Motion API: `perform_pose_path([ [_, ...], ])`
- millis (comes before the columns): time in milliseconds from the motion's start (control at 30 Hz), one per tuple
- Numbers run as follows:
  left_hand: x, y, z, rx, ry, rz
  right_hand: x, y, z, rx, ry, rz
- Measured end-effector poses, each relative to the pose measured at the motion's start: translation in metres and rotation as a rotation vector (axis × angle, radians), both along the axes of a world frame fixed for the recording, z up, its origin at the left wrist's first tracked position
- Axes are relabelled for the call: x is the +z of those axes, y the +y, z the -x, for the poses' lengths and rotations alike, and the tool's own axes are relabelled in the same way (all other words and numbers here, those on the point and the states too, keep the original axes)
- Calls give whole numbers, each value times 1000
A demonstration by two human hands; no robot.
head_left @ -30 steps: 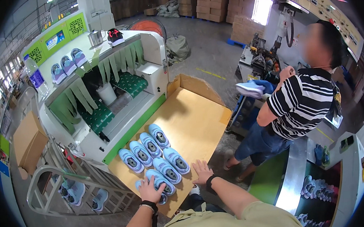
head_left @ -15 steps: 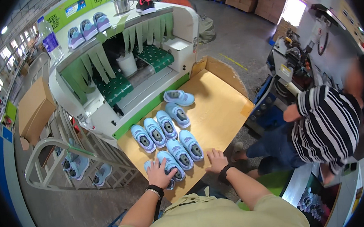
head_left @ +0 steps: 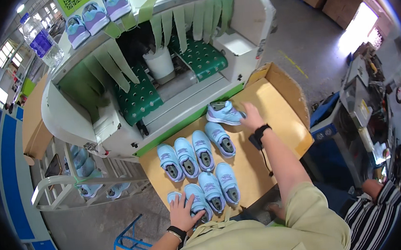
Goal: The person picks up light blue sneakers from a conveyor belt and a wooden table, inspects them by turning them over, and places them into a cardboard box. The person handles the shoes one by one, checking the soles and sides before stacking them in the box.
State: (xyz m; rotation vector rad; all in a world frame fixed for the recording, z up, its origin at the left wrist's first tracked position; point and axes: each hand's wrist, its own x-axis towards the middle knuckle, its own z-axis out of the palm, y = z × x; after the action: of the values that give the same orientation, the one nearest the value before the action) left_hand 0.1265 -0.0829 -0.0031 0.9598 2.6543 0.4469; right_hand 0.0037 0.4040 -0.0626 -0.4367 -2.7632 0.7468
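Light blue sneakers with lilac soles stand in two rows on a tan board, most with dark grey inserts inside. My left hand (head_left: 182, 213) lies with fingers spread over the near-left sneakers, touching a blue sneaker (head_left: 197, 200) at the row's end; another beneath it is partly hidden. My right hand (head_left: 253, 116) reaches to the far end and closes its fingers at the toe of a sideways sneaker (head_left: 225, 113). Just below that one, a sneaker (head_left: 220, 138) points the other way from it, beside the far row.
Beyond the board (head_left: 279, 115) stands a white machine with green perforated plates (head_left: 138, 99), hanging fabric strips and a white cup (head_left: 159, 65). Sneakers and a water bottle (head_left: 41, 41) sit on its top. A metal rack (head_left: 120, 172) is at left; a person in stripes (head_left: 377, 219) is at right.
My right hand has gone from the board's near edge up to the far sneaker's toe. The left hand stays over the near-left sneakers. The view has shifted closer, and the person at right appears lower.
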Motion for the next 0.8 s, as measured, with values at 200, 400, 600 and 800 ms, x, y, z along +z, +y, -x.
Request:
perform_pose_path([
  [200,2,0,-2,71,-60,5,24,-31,82,69,-344,385],
  [400,0,-2,-3,81,-44,-20,32,-6,1,-87,-78,307],
  [600,-5,-1,-2,65,-3,-23,70,-37,-150,274,-153,-91],
  [800,-16,-6,-10,46,40,-70,68,-108,-248,337,-238,-10],
])
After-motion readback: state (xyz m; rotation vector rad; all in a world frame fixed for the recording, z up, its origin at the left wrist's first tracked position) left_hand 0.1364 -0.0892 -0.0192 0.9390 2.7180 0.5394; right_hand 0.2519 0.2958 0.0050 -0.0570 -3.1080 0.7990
